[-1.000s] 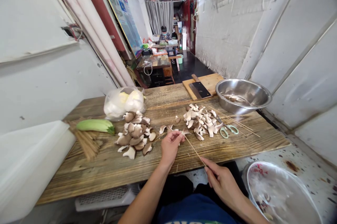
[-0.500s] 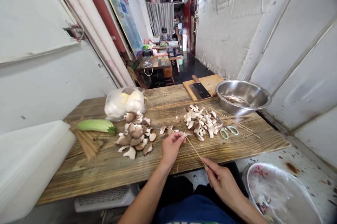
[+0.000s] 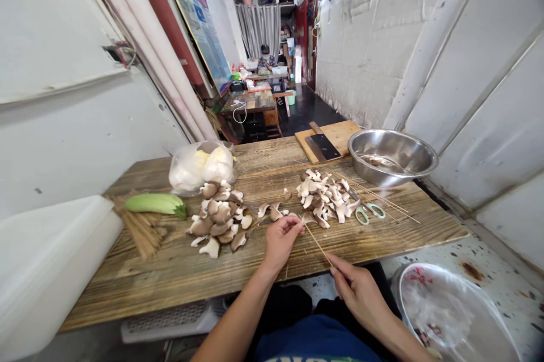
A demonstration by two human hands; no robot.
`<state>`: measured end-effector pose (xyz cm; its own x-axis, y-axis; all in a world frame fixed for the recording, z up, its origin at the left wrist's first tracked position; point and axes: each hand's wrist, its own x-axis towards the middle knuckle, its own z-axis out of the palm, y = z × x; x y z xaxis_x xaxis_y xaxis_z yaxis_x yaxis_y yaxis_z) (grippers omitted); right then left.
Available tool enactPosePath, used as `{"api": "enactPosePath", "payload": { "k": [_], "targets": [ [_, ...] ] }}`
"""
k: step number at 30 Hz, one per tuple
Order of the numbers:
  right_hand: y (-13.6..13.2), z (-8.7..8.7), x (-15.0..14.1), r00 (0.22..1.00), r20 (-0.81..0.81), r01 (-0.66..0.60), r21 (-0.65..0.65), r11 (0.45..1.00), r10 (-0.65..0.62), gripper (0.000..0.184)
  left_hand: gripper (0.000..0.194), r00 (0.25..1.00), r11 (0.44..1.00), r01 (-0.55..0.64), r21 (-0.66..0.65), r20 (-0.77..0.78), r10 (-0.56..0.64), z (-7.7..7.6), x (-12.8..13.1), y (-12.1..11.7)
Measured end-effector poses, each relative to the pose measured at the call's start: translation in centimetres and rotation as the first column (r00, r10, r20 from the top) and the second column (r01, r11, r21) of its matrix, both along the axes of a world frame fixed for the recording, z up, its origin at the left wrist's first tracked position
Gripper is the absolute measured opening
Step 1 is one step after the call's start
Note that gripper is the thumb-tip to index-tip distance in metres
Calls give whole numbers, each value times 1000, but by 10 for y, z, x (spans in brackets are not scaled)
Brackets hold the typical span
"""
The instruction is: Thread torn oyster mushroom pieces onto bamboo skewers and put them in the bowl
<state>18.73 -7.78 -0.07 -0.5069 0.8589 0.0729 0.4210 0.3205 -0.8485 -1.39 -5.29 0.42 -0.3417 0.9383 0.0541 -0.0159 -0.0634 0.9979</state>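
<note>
My left hand (image 3: 280,240) pinches a mushroom piece (image 3: 306,218) at the tip of a thin bamboo skewer (image 3: 318,243). My right hand (image 3: 357,293) is closed on the skewer's near end, below the edge of the wooden table (image 3: 178,271). One pile of sliced mushrooms (image 3: 219,217) lies left of my left hand. A second pile (image 3: 325,195) lies just beyond the skewer tip. Loose skewers (image 3: 382,197) and green-handled scissors (image 3: 368,212) lie beside that pile.
A steel bowl (image 3: 393,155) and a cutting board with a cleaver (image 3: 325,141) sit at the back right. A plastic bag (image 3: 202,166), a green vegetable (image 3: 155,202) and a bundle of skewers (image 3: 140,231) are on the left. A basin (image 3: 450,316) stands on the floor.
My left hand has shifted slightly right and toward me, and the mushroom piece has slid further onto the skewer tip. My right hand has stayed put.
</note>
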Motion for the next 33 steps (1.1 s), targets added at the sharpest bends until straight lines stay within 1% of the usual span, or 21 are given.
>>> {"api": "enactPosePath", "payload": {
  "k": [9,15,19,28,31,33],
  "targets": [
    [1,0,-2,1000,18,13,-9,1000,-13,40,19,997,998,40,-53,69,-37,-5,15,-9],
    [0,1,-3,1000,20,2,-5,1000,-2,39,18,997,997,39,-63,76,-34,-6,19,-12],
    [1,2,-3,1000,27,-8,5,1000,8,39,16,997,994,66,-90,56,-61,-8,22,-15],
    [2,5,-4,999,32,8,37,999,-9,36,15,985,986,143,-86,113,-133,-12,45,-33],
    [3,3,-6,999,15,29,20,999,-30,38,14,984,981,166,-98,77,-159,-13,52,-38],
    [4,0,-6,999,2,44,13,999,-44,38,15,986,981,167,-100,-1,-168,-13,51,-39]
  ]
}}
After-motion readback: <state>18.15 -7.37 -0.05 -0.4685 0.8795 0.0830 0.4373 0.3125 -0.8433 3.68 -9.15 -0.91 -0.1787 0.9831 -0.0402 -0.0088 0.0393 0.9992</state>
